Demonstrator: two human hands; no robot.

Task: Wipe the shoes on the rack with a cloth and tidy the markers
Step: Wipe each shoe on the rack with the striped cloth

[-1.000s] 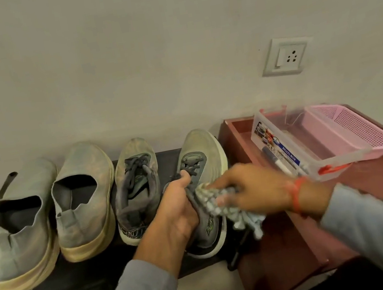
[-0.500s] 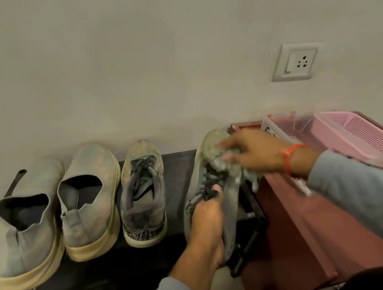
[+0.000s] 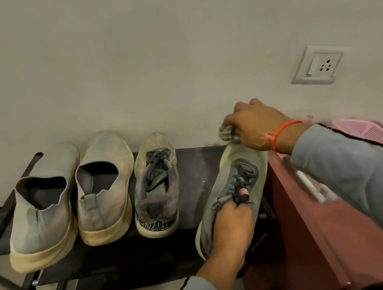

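1. At the far left, black shoe rack (image 3: 190,168) against a pale wall, its frame tube (image 3: 34,158) sticking out at the left end.
2. On the rack's left part, a pair of grey slip-on shoes side by side, toes to the wall: left slip-on (image 3: 43,211), right slip-on (image 3: 104,188), soles cream-coloured, nearly touching each other.
3. Just right of them, grey laced sneaker (image 3: 155,187), upright, toe to the wall, laces loose.
4. Right of a bare gap, second laced sneaker (image 3: 234,188) tilted, heel toward the near edge, toe raised toward the wall.
5. Left hand (image 3: 230,225) clenched around that sneaker's heel and laces, thumb on the laces.
6. Right hand (image 3: 256,125) curled around a bunched checked cloth (image 3: 228,134), pressed on the sneaker's toe; orange thread band (image 3: 282,128) at the wrist, grey sleeve (image 3: 370,177) behind.
7. Right of the rack, reddish-brown cabinet (image 3: 317,237), touching or just beside the rack's end.
8. On its top, a blurred white marker (image 3: 307,185) beside the sleeve, and a pink basket (image 3: 378,135) farther right, partly hidden.
9. On the wall above, white socket plate (image 3: 318,65).
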